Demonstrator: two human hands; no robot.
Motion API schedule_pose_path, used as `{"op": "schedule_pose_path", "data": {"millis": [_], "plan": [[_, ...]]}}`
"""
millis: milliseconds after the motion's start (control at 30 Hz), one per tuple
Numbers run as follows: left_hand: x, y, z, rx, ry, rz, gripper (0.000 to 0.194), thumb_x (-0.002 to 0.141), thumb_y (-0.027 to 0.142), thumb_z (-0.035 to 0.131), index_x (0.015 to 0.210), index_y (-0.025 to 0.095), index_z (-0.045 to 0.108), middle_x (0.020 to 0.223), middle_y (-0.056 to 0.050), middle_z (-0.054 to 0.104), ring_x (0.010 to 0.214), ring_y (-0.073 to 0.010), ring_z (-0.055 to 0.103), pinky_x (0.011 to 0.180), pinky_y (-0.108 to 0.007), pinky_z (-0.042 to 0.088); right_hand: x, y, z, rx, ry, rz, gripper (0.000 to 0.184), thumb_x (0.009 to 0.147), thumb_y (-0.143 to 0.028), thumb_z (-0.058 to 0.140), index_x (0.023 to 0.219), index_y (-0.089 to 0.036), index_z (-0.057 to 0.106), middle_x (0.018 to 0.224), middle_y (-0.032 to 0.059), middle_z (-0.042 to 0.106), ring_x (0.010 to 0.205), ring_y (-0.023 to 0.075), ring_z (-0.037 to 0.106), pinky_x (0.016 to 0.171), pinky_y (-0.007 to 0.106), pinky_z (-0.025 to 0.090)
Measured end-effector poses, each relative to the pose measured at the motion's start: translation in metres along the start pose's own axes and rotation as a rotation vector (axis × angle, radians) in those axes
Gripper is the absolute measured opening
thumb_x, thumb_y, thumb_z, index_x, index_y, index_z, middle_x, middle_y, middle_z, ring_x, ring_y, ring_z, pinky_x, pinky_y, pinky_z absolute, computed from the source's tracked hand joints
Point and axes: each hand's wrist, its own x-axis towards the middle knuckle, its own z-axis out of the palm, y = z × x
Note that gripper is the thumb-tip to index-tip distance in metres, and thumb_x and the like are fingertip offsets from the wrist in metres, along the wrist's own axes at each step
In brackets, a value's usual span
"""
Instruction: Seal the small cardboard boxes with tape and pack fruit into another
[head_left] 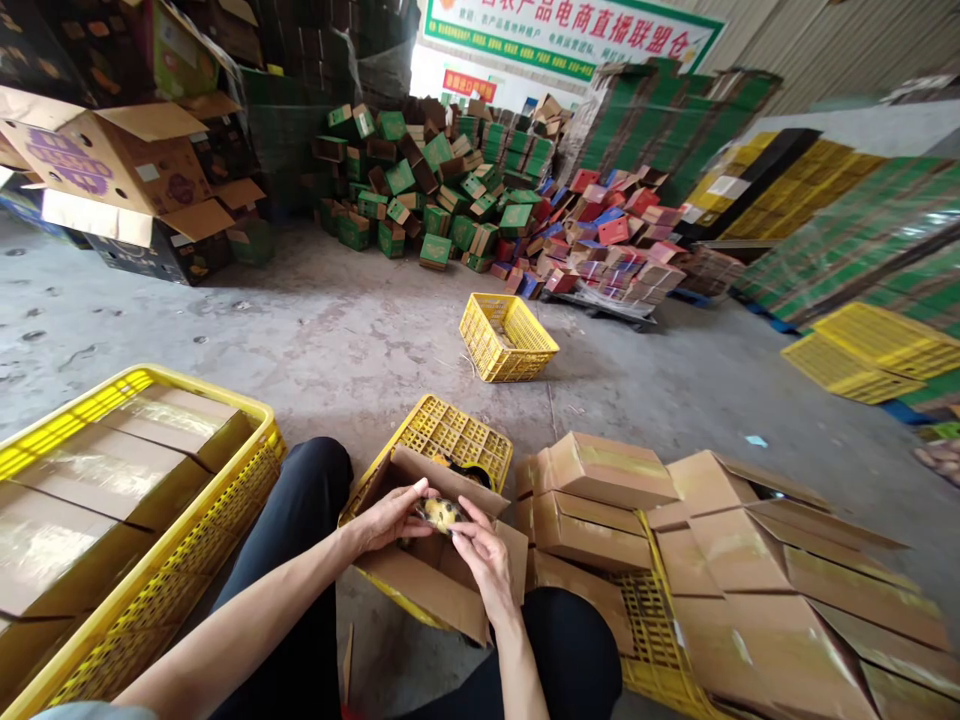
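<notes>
A small dark, yellow-marked object (441,514) is pinched between both hands, left (390,517) at nine o'clock, right (484,560) at four, over the open box (442,580); what it is cannot be told. It is best kept centred above the opening and supported from both sides; the flaps should be left spread.

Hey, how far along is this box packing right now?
Done, it seems: taped boxes fill the yellow crate on the left. In hand: the left hand and right hand hold a small dark-and-yellow item over an open box. Left: open cartons at the right, flaps up.
</notes>
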Motion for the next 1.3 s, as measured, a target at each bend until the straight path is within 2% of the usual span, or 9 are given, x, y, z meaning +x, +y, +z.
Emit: {"op": "schedule_pose_path", "data": {"millis": [133,333,467,533,600,733,900,1100,1300], "plan": [[0.001,0.001,-0.001,-0.008,0.039,0.109,0.05,0.076,0.048,0.093,0.109,0.017,0.073,0.101,-0.006,0.072,0.079,-0.0139,0.07,0.077,-0.026,0.059,0.001,0.001,0.002,0.001,0.011,0.002,0.029,0.082,-0.054,0.077,0.092,-0.028,0.084,0.158,0.0079,0.054,0.146,0.0363,0.049,0.115,0.049,0.047],[0.002,0.0,-0.003,0.027,0.081,0.164,0.053,0.07,0.045,0.097,0.107,0.016,0.072,0.099,-0.006,0.07,0.078,-0.0131,0.067,0.072,-0.024,0.056,0.002,-0.003,-0.002,0.0,0.112,0.009,0.025,0.086,-0.05,0.071,0.093,-0.027,0.08,0.149,0.0082,0.063,0.141,0.0353,0.054,0.115,0.049,0.047],[-0.002,0.002,0.002,0.061,0.016,0.171,0.051,0.07,0.043,0.096,0.106,0.017,0.071,0.097,-0.005,0.07,0.078,-0.0141,0.067,0.073,-0.025,0.053,0.002,-0.001,-0.002,-0.007,0.175,0.049,0.04,0.086,-0.056,0.073,0.115,-0.027,0.077,0.141,0.0101,0.069,0.136,0.0337,0.059,0.116,0.049,0.047],[-0.004,0.003,0.005,0.072,-0.035,0.177,0.052,0.07,0.041,0.096,0.109,0.018,0.07,0.098,-0.006,0.07,0.08,-0.015,0.068,0.073,-0.025,0.052,0.003,0.003,-0.001,-0.047,0.162,0.08,0.052,0.085,-0.057,0.074,0.127,-0.027,0.073,0.14,0.0106,0.069,0.134,0.0335,0.061,0.114,0.049,0.049],[-0.006,0.004,0.006,0.08,-0.073,0.19,0.057,0.069,0.038,0.097,0.115,0.019,0.07,0.103,-0.006,0.071,0.083,-0.016,0.068,0.075,-0.026,0.051,0.004,0.005,0.0,-0.096,0.138,0.075,0.056,0.084,-0.057,0.075,0.13,-0.026,0.072,0.14,0.0107,0.069,0.134,0.0335,0.061,0.114,0.049,0.049],[-0.006,0.003,0.006,0.091,-0.102,0.214,0.062,0.067,0.032,0.098,0.12,0.021,0.069,0.113,-0.008,0.069,0.09,-0.0176,0.067,0.078,-0.027,0.05,0.005,0.006,0.001,-0.127,0.107,0.009,0.051,0.083,-0.053,0.078,0.125,-0.024,0.074,0.134,0.0108,0.072,0.128,0.0323,0.064,0.112,0.046,0.051],[-0.003,0.002,0.004,0.108,-0.108,0.206,0.062,0.067,0.033,0.098,0.122,0.022,0.072,0.119,-0.009,0.069,0.098,-0.0205,0.067,0.088,-0.03,0.049,0.003,0.0,0.002,-0.145,0.135,-0.028,0.043,0.079,-0.053,0.08,0.111,-0.024,0.079,0.12,0.0105,0.074,0.113,0.0303,0.069,0.095,0.04,0.06],[-0.002,0.0,0.004,0.126,-0.177,0.166,0.065,0.067,0.034,0.098,0.125,0.019,0.073,0.114,-0.009,0.072,0.096,-0.0205,0.068,0.091,-0.03,0.048,0.001,-0.002,0.003,-0.174,0.146,-0.048,0.039,0.082,-0.056,0.077,0.102,-0.023,0.08,0.112,0.0108,0.074,0.107,0.029,0.069,0.085,0.037,0.061],[-0.002,0.003,0.004,0.173,-0.134,0.188,0.065,0.071,0.039,0.096,0.126,0.015,0.073,0.112,-0.011,0.072,0.094,-0.0208,0.068,0.089,-0.031,0.049,0.002,0.002,0.002,-0.152,0.146,-0.044,0.037,0.085,-0.054,0.076,0.103,-0.022,0.079,0.114,0.0115,0.075,0.109,0.0294,0.069,0.092,0.039,0.06]]}}
